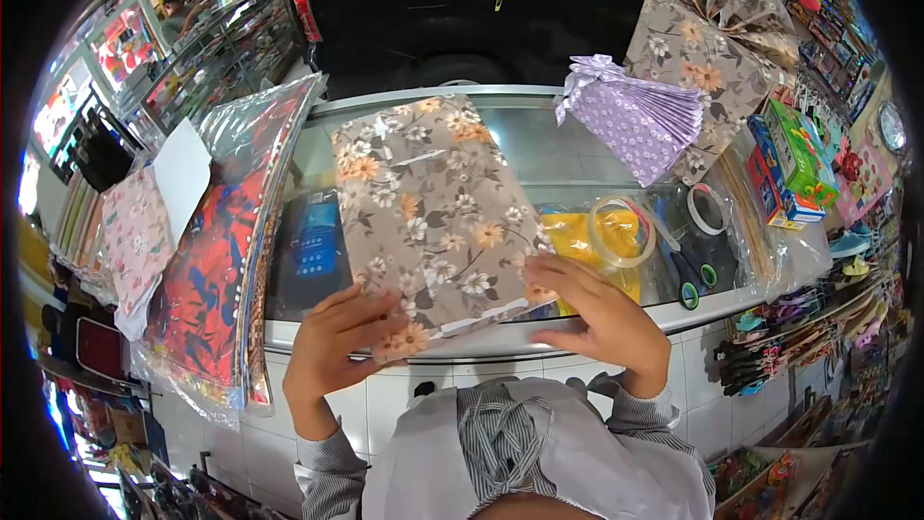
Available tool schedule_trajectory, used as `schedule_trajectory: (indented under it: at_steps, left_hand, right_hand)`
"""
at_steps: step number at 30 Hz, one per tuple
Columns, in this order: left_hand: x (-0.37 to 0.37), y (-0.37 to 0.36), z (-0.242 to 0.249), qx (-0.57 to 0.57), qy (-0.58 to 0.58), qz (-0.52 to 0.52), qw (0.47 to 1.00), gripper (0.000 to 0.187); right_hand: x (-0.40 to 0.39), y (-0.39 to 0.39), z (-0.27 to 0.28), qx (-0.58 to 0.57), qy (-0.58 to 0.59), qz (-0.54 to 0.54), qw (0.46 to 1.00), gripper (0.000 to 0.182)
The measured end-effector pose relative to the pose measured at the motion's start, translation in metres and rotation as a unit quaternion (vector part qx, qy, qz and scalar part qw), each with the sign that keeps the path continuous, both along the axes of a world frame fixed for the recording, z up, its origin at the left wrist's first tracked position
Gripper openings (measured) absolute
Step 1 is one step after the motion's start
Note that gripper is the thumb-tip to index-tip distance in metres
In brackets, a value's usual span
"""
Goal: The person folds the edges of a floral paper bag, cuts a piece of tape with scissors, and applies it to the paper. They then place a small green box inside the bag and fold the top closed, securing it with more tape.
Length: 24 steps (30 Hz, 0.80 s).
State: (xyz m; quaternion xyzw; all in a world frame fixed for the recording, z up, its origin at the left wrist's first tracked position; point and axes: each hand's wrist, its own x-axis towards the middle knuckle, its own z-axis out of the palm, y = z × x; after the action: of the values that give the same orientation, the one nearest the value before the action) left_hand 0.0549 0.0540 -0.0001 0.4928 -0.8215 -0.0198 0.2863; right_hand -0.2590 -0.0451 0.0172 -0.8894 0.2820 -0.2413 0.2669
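A flat package wrapped in grey-brown floral paper (438,217) lies slanted on the glass counter, its near edge by the counter's front rim. My left hand (342,332) rests at its near left corner, fingers apart and spread on the paper. At the near right corner is my right hand (602,313), its fingertips on the paper and its thumb held away from the fingers. Right of the package are a roll of clear tape (595,231), a smaller tape roll (707,210) and scissors with green and black handles (691,279).
Plastic-covered wrapping sheets (217,279) are piled on the left. At the back right stand a purple pleated package (630,120) and a floral one with a fan top (712,48). Small boxes (804,154) sit at right. A black vehicle (414,10) is beyond the counter.
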Motion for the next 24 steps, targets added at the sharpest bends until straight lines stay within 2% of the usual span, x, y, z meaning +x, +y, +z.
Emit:
schedule_trajectory:
  at_steps: [3,4,6,8,11,13,15,16,19,22,24]
  left_hand:
    - [0.019,0.007,-0.024,-0.013,0.131,0.024,0.991,0.028]
    - [0.009,0.009,-0.010,-0.016,0.146,0.087,0.985,0.017]
    - [0.012,0.012,-0.016,-0.005,0.169,0.138,0.976,0.012]
    - [0.011,0.015,-0.020,-0.003,0.210,0.169,0.963,0.010]
    - [0.005,0.011,-0.020,-0.005,0.296,0.195,0.935,0.012]
    - [0.002,0.009,-0.024,0.013,0.357,0.223,0.907,0.015]
    - [-0.008,0.005,-0.017,-0.019,0.338,0.254,0.906,0.018]
    - [-0.010,0.003,-0.014,-0.036,0.329,0.270,0.904,0.019]
    - [-0.009,-0.001,-0.016,-0.097,0.179,0.277,0.939,0.018]
    - [-0.003,0.001,-0.019,-0.075,0.139,0.245,0.956,0.018]
    - [-0.005,0.001,-0.018,-0.047,0.174,0.246,0.952,0.015]
  right_hand:
    - [0.005,-0.007,-0.010,0.008,-0.016,0.027,0.999,0.066]
    - [0.009,-0.007,-0.010,0.005,-0.040,0.028,0.999,0.059]
    - [0.014,-0.006,-0.012,-0.011,-0.067,0.031,0.997,0.046]
    - [0.016,-0.007,-0.015,-0.010,-0.082,0.027,0.996,0.028]
    - [0.030,0.001,-0.016,0.029,-0.146,-0.049,0.988,0.028]
    - [0.038,0.008,-0.009,0.075,-0.111,-0.115,0.984,0.032]
    - [0.047,0.006,-0.009,0.107,-0.085,-0.165,0.977,0.034]
    - [0.051,0.004,-0.016,0.000,-0.099,-0.150,0.984,0.034]
    - [0.056,0.005,-0.022,-0.040,-0.055,-0.163,0.984,0.031]
    - [0.058,0.013,-0.022,-0.233,0.046,-0.154,0.959,0.031]
    - [0.063,0.029,-0.018,-0.239,0.073,-0.113,0.962,0.036]
